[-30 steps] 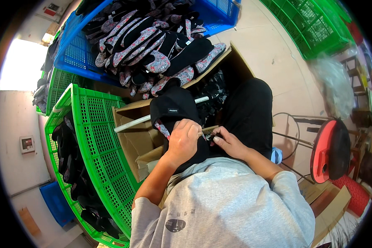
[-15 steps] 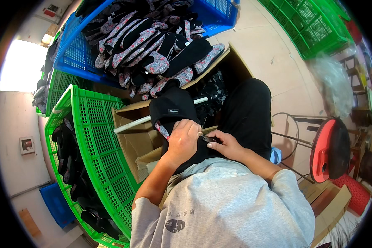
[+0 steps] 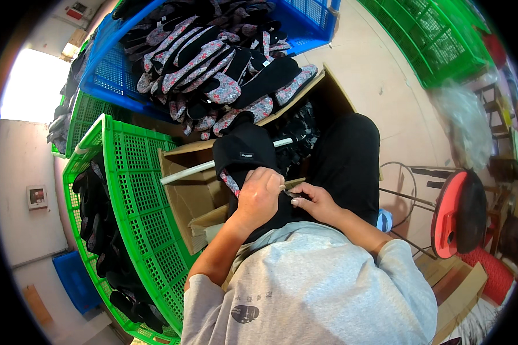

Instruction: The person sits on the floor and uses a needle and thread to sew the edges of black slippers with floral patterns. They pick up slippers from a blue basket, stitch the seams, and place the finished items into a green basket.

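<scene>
A black slipper (image 3: 243,142) with a small label and a pink-and-grey floral lining rests over my lap, against a white rod (image 3: 193,171). My left hand (image 3: 260,194) is closed on its near end, knuckles up. Close beside it, my right hand (image 3: 315,201) has thumb and fingers pinched together near the left fingertips. A small dark thing shows between the two hands; its kind cannot be made out. The rod lies across an open cardboard box (image 3: 204,198) holding dark patterned items.
A blue crate (image 3: 106,69) heaped with black and floral slippers (image 3: 213,63) stands ahead. At left, a green crate (image 3: 138,195) holds dark slippers. A round red-and-black stool (image 3: 452,213) is at right, with another green crate (image 3: 426,40) at the far right.
The whole view has shifted slightly. My right fingers have drawn in a little, and less of the small dark thing shows. My left hand keeps its grip on the slipper.
</scene>
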Action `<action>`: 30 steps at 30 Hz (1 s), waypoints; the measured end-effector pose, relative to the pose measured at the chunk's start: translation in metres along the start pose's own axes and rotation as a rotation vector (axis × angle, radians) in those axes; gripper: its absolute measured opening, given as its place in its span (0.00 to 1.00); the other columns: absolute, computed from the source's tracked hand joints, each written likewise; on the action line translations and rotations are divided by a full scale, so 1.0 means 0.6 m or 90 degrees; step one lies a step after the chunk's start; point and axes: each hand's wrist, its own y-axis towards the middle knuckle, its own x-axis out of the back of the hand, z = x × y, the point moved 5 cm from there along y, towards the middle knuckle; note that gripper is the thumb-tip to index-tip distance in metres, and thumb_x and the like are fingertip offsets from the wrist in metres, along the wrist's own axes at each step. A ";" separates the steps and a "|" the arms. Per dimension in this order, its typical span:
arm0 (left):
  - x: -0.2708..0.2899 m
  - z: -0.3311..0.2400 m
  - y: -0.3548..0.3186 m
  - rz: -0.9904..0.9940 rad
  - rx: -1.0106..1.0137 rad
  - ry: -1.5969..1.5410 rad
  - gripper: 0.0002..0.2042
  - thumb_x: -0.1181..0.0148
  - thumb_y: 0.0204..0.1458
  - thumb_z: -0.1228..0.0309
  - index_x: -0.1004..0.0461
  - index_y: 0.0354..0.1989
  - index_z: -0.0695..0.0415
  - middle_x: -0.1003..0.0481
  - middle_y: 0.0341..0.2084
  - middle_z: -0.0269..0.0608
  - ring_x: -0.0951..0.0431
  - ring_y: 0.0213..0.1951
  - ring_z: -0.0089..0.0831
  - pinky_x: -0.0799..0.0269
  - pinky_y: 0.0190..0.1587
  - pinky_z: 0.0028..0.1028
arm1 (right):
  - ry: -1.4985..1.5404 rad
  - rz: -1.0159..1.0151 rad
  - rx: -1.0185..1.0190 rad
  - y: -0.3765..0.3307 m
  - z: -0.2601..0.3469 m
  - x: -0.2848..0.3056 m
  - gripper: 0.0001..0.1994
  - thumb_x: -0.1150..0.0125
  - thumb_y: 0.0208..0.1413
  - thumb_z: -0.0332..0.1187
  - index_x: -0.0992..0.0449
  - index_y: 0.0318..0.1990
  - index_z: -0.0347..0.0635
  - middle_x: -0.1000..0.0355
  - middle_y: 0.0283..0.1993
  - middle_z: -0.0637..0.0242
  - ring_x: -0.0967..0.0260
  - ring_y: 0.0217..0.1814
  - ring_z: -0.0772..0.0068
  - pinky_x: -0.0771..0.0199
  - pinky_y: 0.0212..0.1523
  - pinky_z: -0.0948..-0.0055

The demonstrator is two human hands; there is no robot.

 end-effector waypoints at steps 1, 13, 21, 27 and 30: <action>0.001 0.000 0.000 0.001 0.001 0.002 0.06 0.42 0.42 0.80 0.28 0.30 0.59 0.28 0.28 0.41 0.27 0.35 0.42 0.33 0.38 0.38 | 0.009 0.004 -0.001 0.001 -0.001 -0.001 0.12 0.35 0.59 0.32 0.24 0.48 0.39 0.25 0.37 0.68 0.30 0.37 0.78 0.30 0.41 0.75; -0.005 -0.009 0.020 -0.031 -0.018 0.024 0.06 0.40 0.43 0.79 0.28 0.30 0.59 0.26 0.30 0.41 0.26 0.35 0.42 0.31 0.40 0.37 | 0.166 0.051 -0.016 0.000 -0.012 -0.006 0.10 0.40 0.62 0.29 0.26 0.49 0.37 0.26 0.40 0.70 0.30 0.43 0.82 0.28 0.47 0.77; -0.016 -0.038 0.084 -0.004 -0.119 0.133 0.15 0.42 0.42 0.70 0.23 0.41 0.59 0.25 0.39 0.40 0.26 0.45 0.38 0.30 0.46 0.36 | 0.189 0.066 -0.008 -0.003 -0.011 -0.005 0.11 0.41 0.63 0.27 0.28 0.51 0.36 0.27 0.42 0.69 0.29 0.45 0.80 0.27 0.49 0.76; -0.011 -0.020 0.086 -0.019 -0.082 0.146 0.13 0.40 0.42 0.71 0.20 0.38 0.59 0.24 0.42 0.40 0.26 0.48 0.40 0.31 0.50 0.38 | 0.217 0.072 -0.026 -0.001 -0.021 -0.006 0.11 0.41 0.63 0.27 0.28 0.51 0.36 0.27 0.42 0.70 0.29 0.44 0.81 0.27 0.49 0.76; 0.007 -0.032 0.076 -0.034 -0.105 0.134 0.11 0.37 0.40 0.73 0.19 0.35 0.58 0.24 0.41 0.40 0.26 0.48 0.40 0.30 0.50 0.38 | 0.233 0.071 -0.023 -0.002 -0.024 -0.006 0.12 0.40 0.62 0.28 0.28 0.51 0.37 0.27 0.43 0.70 0.29 0.45 0.81 0.28 0.49 0.77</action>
